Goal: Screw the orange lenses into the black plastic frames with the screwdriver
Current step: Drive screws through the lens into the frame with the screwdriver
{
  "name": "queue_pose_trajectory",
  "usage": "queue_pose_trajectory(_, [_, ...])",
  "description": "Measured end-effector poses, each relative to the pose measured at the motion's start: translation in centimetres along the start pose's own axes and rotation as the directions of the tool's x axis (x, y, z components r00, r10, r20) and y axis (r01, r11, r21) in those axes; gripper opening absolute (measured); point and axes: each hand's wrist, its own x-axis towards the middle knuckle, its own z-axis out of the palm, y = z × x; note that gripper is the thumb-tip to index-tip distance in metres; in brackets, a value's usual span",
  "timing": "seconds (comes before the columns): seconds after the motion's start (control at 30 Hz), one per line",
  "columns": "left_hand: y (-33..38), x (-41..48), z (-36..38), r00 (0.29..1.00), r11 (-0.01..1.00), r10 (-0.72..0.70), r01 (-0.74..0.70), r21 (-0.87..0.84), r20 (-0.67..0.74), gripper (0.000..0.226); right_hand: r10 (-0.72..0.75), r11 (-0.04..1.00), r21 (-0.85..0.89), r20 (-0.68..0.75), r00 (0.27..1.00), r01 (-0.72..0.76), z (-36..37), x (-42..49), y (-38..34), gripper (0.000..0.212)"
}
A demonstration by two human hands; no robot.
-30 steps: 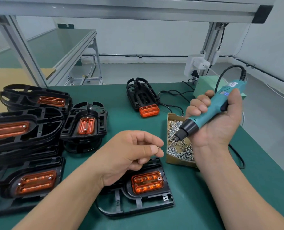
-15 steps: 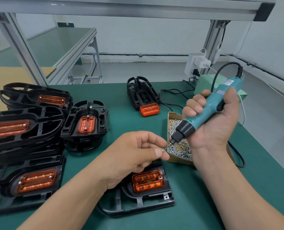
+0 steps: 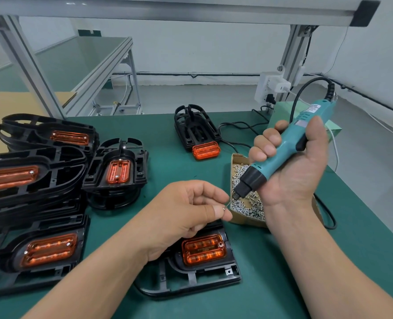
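Orange and translucent, with ribbed rows showing inside it, the nearest lens (image 3: 203,249) sits in the recess of a black plastic frame (image 3: 190,276) that lies flat on the green table mat (image 3: 282,284) at the near edge, directly below the hands. The left hand (image 3: 186,215) hovers over this frame and covers its left part and the lens's left end, so whether a screw sits there cannot be told; the small mark at the lens's right end is too indistinct to read. Thumb and forefinger of that hand pinch a small screw (image 3: 223,208), with the other fingers curled in. The right hand (image 3: 294,171) is wrapped round a teal electric screwdriver (image 3: 287,148) held aslant, its black nose pointing down and left, the thin bit reaching to the pinched screw. Just behind the bit stands a cardboard box (image 3: 243,221) holding loose silver screws (image 3: 248,203), partly hidden by the right wrist. On the left, stacked frames (image 3: 29,180) carry lenses with screw heads at both ends, and the stack is cut off by the picture's edge. Another frame (image 3: 195,130) lies further back, well apart. The screwdriver's black cable (image 3: 306,93) arches away behind the hand.
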Motion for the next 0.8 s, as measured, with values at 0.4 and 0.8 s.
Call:
queue_pose_trajectory(0.4, [0.05, -0.14, 0.21, 0.999, 0.999, 0.031, -0.03, 0.032, -0.04, 0.014, -0.017, 1.0, -0.001, -0.005, 1.0, 0.017, 0.13, -0.3, 0.4, 0.043])
queue_pose_trajectory(0.8, [0.0, -0.12, 0.29, 1.0, 1.0, 0.013, -0.013, 0.024, -0.015, 0.014, -0.005, 1.0, 0.005, -0.05, 0.999, 0.005, 0.08, -0.19, 0.53, 0.042])
